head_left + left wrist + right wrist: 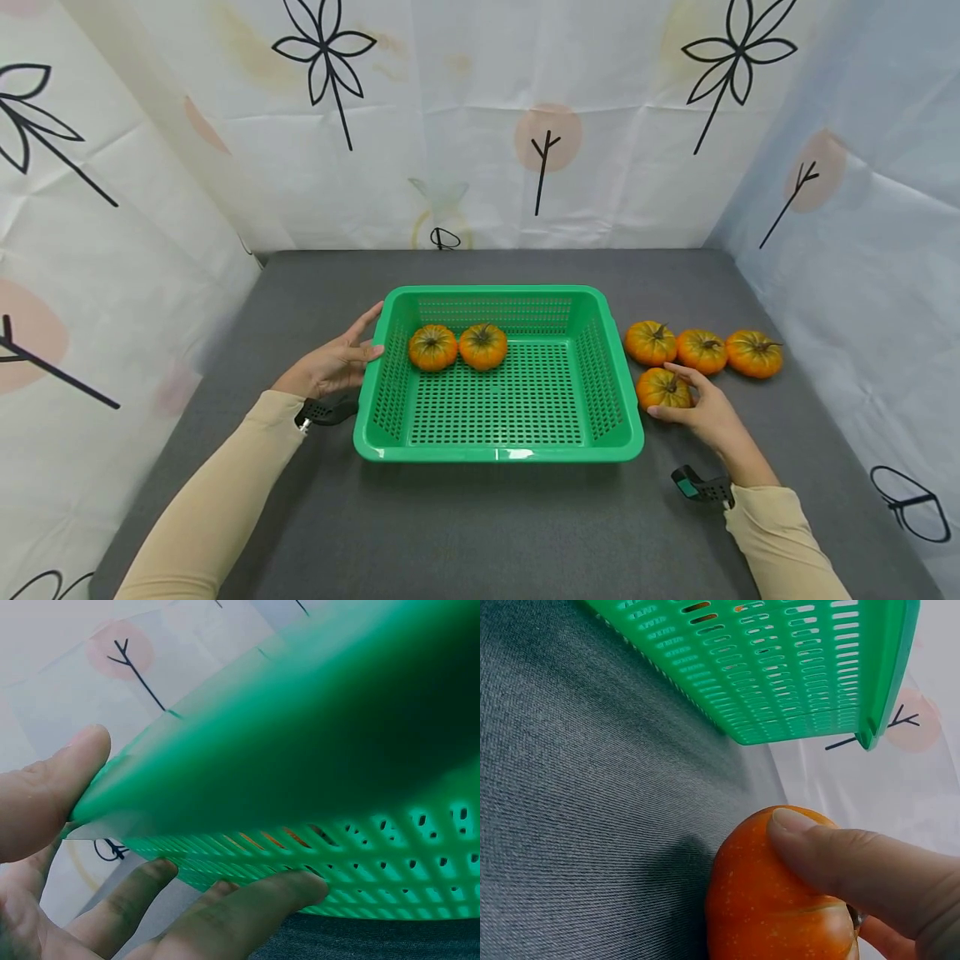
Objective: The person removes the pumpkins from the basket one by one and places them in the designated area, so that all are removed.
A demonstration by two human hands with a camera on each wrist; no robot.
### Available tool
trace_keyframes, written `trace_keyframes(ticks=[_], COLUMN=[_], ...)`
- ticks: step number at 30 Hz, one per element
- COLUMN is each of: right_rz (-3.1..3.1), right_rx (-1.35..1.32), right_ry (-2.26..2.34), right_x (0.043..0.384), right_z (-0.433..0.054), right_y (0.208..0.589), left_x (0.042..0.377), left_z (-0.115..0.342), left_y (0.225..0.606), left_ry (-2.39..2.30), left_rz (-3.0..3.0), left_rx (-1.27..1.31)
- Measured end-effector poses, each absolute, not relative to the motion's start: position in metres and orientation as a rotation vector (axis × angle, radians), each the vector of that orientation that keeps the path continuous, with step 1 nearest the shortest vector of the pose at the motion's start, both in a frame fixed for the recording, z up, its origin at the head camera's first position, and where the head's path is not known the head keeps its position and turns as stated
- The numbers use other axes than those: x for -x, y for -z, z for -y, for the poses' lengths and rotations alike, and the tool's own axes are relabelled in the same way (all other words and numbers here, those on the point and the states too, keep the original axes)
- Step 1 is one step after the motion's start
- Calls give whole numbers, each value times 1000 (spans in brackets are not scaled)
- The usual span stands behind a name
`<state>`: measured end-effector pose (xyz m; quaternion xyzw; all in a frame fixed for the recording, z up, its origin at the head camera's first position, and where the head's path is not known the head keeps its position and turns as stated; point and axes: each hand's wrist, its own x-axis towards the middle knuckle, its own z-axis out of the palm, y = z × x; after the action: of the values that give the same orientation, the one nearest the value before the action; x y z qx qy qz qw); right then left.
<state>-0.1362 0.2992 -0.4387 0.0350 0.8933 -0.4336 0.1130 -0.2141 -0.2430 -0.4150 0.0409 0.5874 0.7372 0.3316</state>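
Observation:
A green plastic basket with slotted walls sits mid-table. Inside it, toward the back left, two small orange pumpkins lie side by side. My left hand grips the basket's left rim, thumb on top and fingers against the outer wall. On the basket's right, my right hand holds another small pumpkin between thumb and fingers. In the right wrist view the thumb presses on this pumpkin, close to the table surface; the other fingers are mostly hidden behind it.
Three more pumpkins stand in a row behind the right hand, right of the basket. A grey cloth covers the table. White printed curtains close off the back and both sides.

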Motion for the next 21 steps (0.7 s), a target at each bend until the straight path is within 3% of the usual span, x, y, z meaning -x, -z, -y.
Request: trace_keyframes(ticks=[21], right_rz=[-2611], right_rx=[-43], right_ry=[1239], right_x=[141], right_z=[-301], right_y=[439], left_x=[212], left_z=[242], left_y=[411], left_ry=[-1924], left_rz=[-1535], left_rx=[-119])
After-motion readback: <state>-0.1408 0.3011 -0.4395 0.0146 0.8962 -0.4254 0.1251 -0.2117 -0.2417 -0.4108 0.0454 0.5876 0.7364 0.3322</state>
